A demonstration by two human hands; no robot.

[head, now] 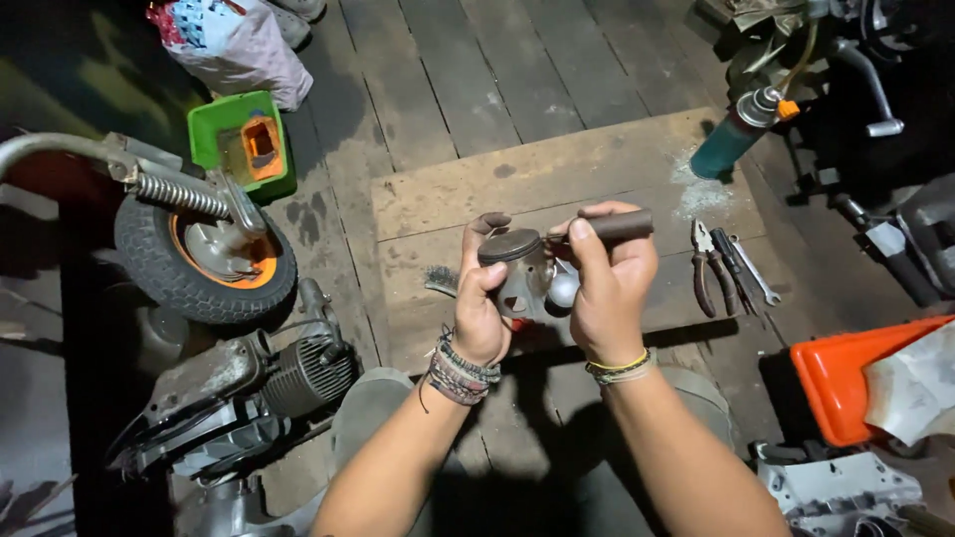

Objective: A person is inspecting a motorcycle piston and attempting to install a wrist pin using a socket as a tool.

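Note:
My left hand [479, 303] grips a grey metal piston [517, 268] with a dark, sooty crown, held up over a wooden board [557, 184]. My right hand [609, 283] is closed around a dark brown tool handle [622, 226]; the tool's working end points at the top edge of the piston and is mostly hidden by my fingers. Both wrists wear bead and cord bracelets. A small round shiny part [563, 290] shows between my hands, behind the piston.
Pliers [708, 267] and a wrench [756, 273] lie on the board to the right. A teal spray can [736, 134] stands behind. A small tyre on an orange rim [204, 259], an engine [288, 378], a green tub [244, 144] and an orange tray [846, 378] surround me.

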